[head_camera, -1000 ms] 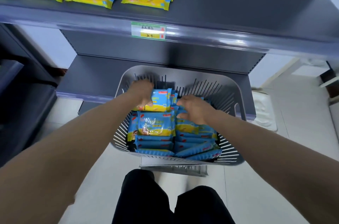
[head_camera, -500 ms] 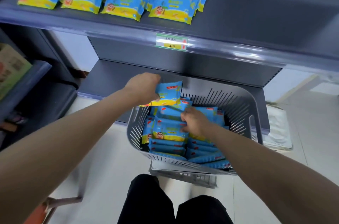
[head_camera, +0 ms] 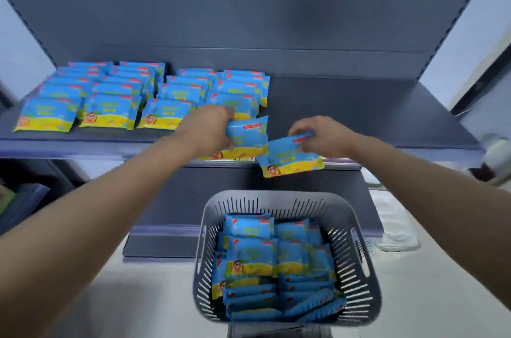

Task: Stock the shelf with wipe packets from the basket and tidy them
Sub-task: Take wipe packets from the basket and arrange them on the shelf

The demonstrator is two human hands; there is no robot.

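Grey shelf (head_camera: 359,116) half stocked; left grip (head_camera: 213,127) clamps one packet (head_camera: 249,138), right grip (head_camera: 323,138) clamps second packet (head_camera: 290,159)

This is a shop aisle. Beyond the left hand (head_camera: 211,127), identical wipe packets (head_camera: 110,108) lie in neat rows on a grey metal display shelf (head_camera: 359,116). Below and right of it, a grey basket (head_camera: 356,216) holds many more.

Grey slotted basket (head_camera: 287,196), nearly full of blue-and-yellow wipe packets (head_camera: 250,257), some flat, some on edge. Above the basket, grey shelf (head_camera: 359,113); up and left of the basket, four overlapping rows of shelved packets (head_camera: 110,113). Just above the basket, two gripped aloft: left packet (head_camera: 249,138) upright, right packet (head_camera: 290,159) tilted.
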